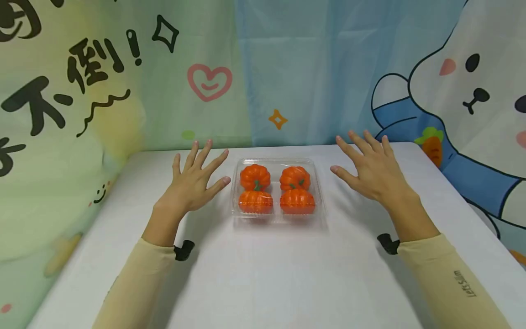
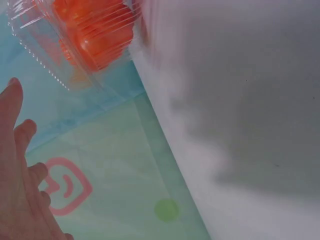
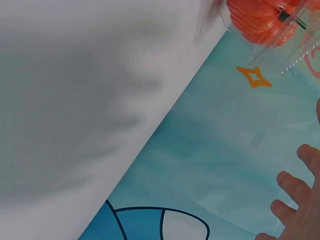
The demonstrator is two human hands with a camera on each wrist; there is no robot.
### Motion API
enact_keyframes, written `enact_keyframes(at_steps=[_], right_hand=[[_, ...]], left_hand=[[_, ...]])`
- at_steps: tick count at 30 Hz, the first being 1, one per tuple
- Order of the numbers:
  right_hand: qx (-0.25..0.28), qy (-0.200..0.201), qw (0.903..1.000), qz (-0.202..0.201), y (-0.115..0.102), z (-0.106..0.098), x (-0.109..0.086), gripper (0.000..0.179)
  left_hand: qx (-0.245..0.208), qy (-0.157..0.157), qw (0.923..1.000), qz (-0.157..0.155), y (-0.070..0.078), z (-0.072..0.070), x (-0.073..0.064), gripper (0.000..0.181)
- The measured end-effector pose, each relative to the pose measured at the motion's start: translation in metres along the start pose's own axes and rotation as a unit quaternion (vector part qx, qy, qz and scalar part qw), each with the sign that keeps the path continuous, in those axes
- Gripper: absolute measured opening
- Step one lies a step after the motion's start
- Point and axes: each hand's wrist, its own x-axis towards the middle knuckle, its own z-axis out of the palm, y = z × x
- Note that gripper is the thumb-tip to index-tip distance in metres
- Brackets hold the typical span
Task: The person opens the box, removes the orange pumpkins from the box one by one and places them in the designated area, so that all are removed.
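Observation:
A clear plastic clamshell box (image 1: 276, 220) stands on the white table, with several small orange pumpkins (image 1: 255, 177) inside, their stems green. Left of the box, my left hand (image 1: 190, 183) hovers above the table with its fingers spread, the thumb pointing toward the box without touching it. On the other side, my right hand (image 1: 371, 171) is held up likewise, fingers apart and holding nothing. Both wrist views catch a corner of the box: the left wrist view has an orange pumpkin (image 2: 97, 37) behind the plastic, the right wrist view another pumpkin (image 3: 255, 22).
The white table (image 1: 263, 283) reaches back to a printed cloth backdrop (image 1: 287, 59) with a heart, stars, lettering and a cartoon animal (image 1: 464, 91). Beige sleeves (image 1: 135, 283) cover both forearms, and a small black piece (image 1: 185, 250) shows at each wrist.

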Motion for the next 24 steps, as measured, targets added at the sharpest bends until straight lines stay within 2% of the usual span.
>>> enact_keyframes(at_steps=[11,16,24], right_hand=[[0.002,0.013,0.9998,-0.016,-0.006,0.007,-0.009,0.076],[0.005,0.014,0.9997,-0.022,-0.007,0.011,-0.012,0.076],[-0.014,0.022,0.9991,-0.033,-0.009,0.009,-0.016,0.076]], left_hand=[[-0.004,0.006,1.0000,0.003,0.000,0.005,-0.007,0.072],[-0.003,-0.001,1.0000,0.005,-0.002,0.009,-0.010,0.073],[-0.012,0.007,0.9997,0.018,-0.006,0.018,-0.015,0.073]])
